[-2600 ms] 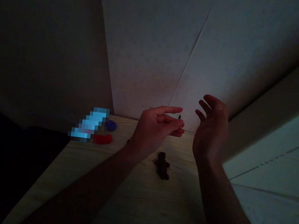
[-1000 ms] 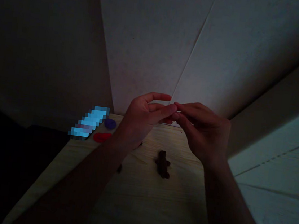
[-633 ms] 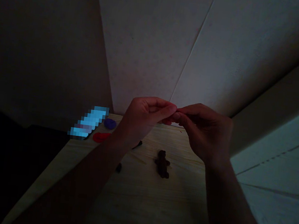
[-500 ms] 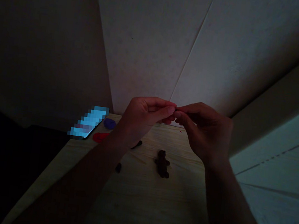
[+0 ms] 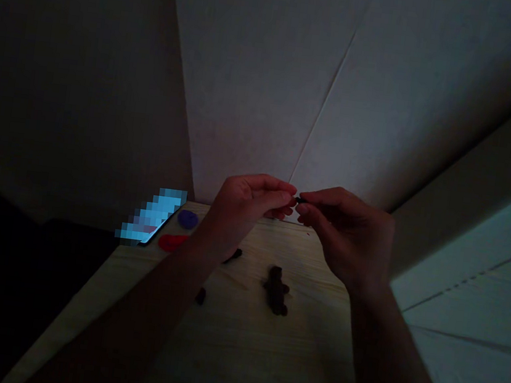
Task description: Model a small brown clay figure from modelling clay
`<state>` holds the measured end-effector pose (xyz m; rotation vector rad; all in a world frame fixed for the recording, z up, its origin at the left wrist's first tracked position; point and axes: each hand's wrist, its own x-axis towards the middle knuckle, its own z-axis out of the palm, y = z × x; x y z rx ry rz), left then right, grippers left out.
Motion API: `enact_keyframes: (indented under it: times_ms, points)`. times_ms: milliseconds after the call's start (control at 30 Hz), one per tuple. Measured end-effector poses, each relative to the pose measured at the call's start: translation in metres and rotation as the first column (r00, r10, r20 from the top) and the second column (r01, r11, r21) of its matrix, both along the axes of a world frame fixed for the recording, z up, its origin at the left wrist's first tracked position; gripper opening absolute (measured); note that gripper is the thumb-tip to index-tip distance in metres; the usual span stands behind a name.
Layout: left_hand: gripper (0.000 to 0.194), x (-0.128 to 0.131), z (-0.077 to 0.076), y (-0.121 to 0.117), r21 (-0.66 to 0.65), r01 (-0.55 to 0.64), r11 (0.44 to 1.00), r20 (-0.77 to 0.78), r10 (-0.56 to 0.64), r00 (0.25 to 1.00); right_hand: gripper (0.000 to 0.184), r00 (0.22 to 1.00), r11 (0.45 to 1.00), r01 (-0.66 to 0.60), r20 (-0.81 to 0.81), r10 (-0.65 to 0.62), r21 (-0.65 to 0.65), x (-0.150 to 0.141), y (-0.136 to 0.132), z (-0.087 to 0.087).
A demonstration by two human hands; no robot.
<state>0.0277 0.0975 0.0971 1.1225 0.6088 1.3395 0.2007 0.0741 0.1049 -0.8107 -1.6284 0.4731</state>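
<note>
A small dark piece of modelling clay [image 5: 300,200] sticks out between the fingertips of my right hand [image 5: 348,231], which pinches it. Facing it, the thumb and fingers of my left hand [image 5: 251,206] are pressed together; whether they grip the other end of the piece cannot be made out. Both hands are raised over the far part of the table. Below them lies a dark brown bear-like clay figure [image 5: 277,291], flat on its back or front, with a round head and stubby limbs.
On the wooden table [image 5: 236,344], a blue lump [image 5: 187,219], a red lump [image 5: 171,243] and dark bits [image 5: 201,296] lie near my left forearm. A lit phone [image 5: 152,216] sits at the left edge. A pale wall [image 5: 258,92] rises behind; the light is dim.
My fingertips have come slightly apart, so the dark piece now shows between them. The view has tilted up a little; the figure and lumps lie as before.
</note>
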Motion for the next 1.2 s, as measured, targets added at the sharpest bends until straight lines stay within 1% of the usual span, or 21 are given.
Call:
enact_keyframes:
  times_ms: [133, 200, 267, 433, 567, 633, 700, 800, 867, 1000, 1100, 1200]
  points:
    - [0.011, -0.003, 0.0, -0.001, -0.002, 0.043, 0.999, -0.032, -0.043, 0.999, 0.015, 1.0, 0.999, -0.024, -0.017, 0.024, 0.04, 0.0, 0.001, 0.0]
    - [0.014, -0.004, 0.001, -0.001, 0.022, 0.079, 0.997, -0.08, -0.077, 0.994, 0.014, 1.0, 0.998, -0.022, 0.004, 0.022, 0.06, 0.001, 0.002, 0.001]
    - [0.015, -0.005, 0.0, -0.002, 0.038, 0.088, 0.995, -0.128, -0.083, 0.988, 0.013, 1.0, 0.998, -0.015, 0.024, 0.013, 0.065, 0.001, 0.002, 0.002]
    - [0.01, -0.004, -0.002, -0.001, 0.043, 0.031, 0.999, -0.156, -0.024, 0.987, 0.015, 0.997, 0.995, 0.019, 0.067, -0.026, 0.094, 0.003, 0.005, 0.0]
    - [0.008, -0.004, 0.0, -0.001, 0.057, 0.01, 0.998, -0.147, -0.002, 0.989, 0.012, 0.989, 0.979, 0.06, 0.124, -0.085, 0.192, 0.004, 0.005, -0.003]
    - [0.007, -0.005, 0.002, -0.003, 0.079, -0.008, 0.997, -0.181, 0.022, 0.983, 0.012, 0.97, 0.96, 0.091, 0.196, -0.146, 0.264, 0.005, 0.004, -0.002]
    - [0.013, -0.006, 0.005, -0.005, 0.118, -0.045, 0.992, -0.254, 0.073, 0.964, 0.013, 0.936, 0.938, 0.094, 0.292, -0.198, 0.334, 0.006, 0.002, -0.001]
    - [0.02, -0.007, 0.006, -0.007, 0.169, -0.073, 0.983, -0.337, 0.127, 0.933, 0.019, 0.892, 0.91, 0.055, 0.39, -0.23, 0.412, 0.008, 0.0, 0.001]
    - [0.02, -0.007, 0.005, -0.007, 0.189, -0.082, 0.979, -0.351, 0.145, 0.925, 0.021, 0.869, 0.895, 0.035, 0.429, -0.246, 0.444, 0.009, -0.001, 0.001]
    - [0.019, -0.006, 0.004, -0.007, 0.218, -0.123, 0.968, -0.368, 0.198, 0.909, 0.019, 0.82, 0.886, 0.025, 0.497, -0.282, 0.462, 0.009, -0.003, 0.002]
    - [0.017, -0.007, 0.003, -0.006, 0.22, -0.142, 0.965, -0.397, 0.222, 0.89, 0.016, 0.819, 0.886, 0.038, 0.494, -0.293, 0.463, 0.008, -0.005, 0.003]
    - [0.017, -0.01, 0.002, -0.004, 0.183, -0.074, 0.98, -0.384, 0.141, 0.913, 0.013, 0.852, 0.903, 0.054, 0.452, -0.264, 0.426, 0.008, -0.005, 0.004]
